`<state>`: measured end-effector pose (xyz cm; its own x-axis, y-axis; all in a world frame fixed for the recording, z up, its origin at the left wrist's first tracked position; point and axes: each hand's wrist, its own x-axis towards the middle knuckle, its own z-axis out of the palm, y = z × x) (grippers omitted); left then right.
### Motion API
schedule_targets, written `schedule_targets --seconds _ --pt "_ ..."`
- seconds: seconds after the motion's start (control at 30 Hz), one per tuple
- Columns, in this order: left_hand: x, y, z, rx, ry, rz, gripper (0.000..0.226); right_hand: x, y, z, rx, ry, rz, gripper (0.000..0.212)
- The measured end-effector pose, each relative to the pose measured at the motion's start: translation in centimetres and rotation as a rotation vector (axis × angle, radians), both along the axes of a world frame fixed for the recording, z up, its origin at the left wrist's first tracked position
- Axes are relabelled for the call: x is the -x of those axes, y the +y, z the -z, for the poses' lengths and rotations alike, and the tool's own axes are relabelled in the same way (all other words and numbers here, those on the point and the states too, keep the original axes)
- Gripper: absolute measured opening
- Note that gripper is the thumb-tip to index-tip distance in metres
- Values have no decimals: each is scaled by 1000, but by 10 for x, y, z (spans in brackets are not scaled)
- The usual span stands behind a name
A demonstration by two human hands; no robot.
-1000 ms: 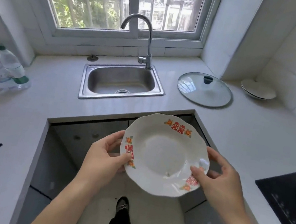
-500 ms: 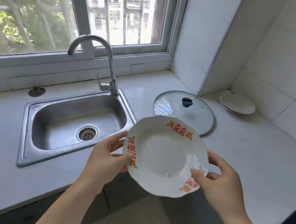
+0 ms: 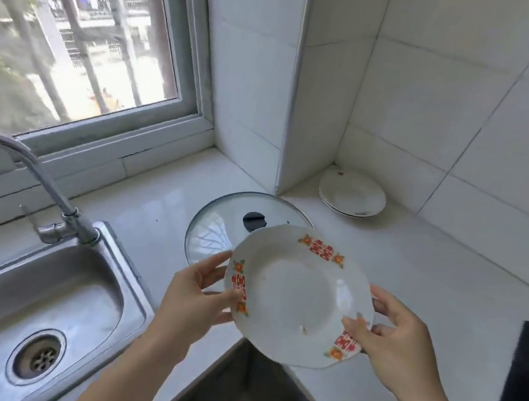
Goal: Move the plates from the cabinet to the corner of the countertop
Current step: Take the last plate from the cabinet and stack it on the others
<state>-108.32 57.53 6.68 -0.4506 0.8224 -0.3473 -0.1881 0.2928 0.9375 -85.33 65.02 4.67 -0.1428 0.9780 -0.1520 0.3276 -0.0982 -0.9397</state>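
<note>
Head view, looking down over a white countertop (image 3: pixel 414 293) that fills most of the frame and wraps round a tiled wall corner. At nine o'clock, a window (image 3: pixel 72 48) with a blurred street outside. At seven o'clock, a steel sink (image 3: pixel 15 299) set into the counter, drain visible, with a curved faucet (image 3: pixel 38 178) rising at its back edge. At four o'clock, cut by the frame edge, a black cooktop (image 3: pixel 526 398).

Just above centre, flat on the counter, a glass lid (image 3: pixel 214 227) with a dark knob, its near side hidden behind the held plate. Slightly below centre, in the air above the counter's inner edge, a white plate (image 3: pixel 296 295) with red and orange rim motifs, tilted toward the camera. At one o'clock, tucked into the wall corner, a small stack of plates (image 3: pixel 352 195), well apart from the held one.

Left hand (image 3: pixel 196 297) closed on the plate's left rim, thumb on top, fingers spread behind. Right hand (image 3: pixel 396 342) closed on the right rim, thumb pressed on the lower red motif, fingers curled underneath.
</note>
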Motion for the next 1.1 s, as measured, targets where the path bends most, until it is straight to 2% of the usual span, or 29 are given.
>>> schedule_targets --seconds 0.27,0.7,1.1 --pt "-13 124 11 19 28 186 58 -27 93 4 28 54 128 47" --pt "-22 280 39 105 133 388 58 -40 210 27 49 -168 161 43" --pt "-11 397 90 144 224 390 58 -22 335 74 71 -324 128 43"
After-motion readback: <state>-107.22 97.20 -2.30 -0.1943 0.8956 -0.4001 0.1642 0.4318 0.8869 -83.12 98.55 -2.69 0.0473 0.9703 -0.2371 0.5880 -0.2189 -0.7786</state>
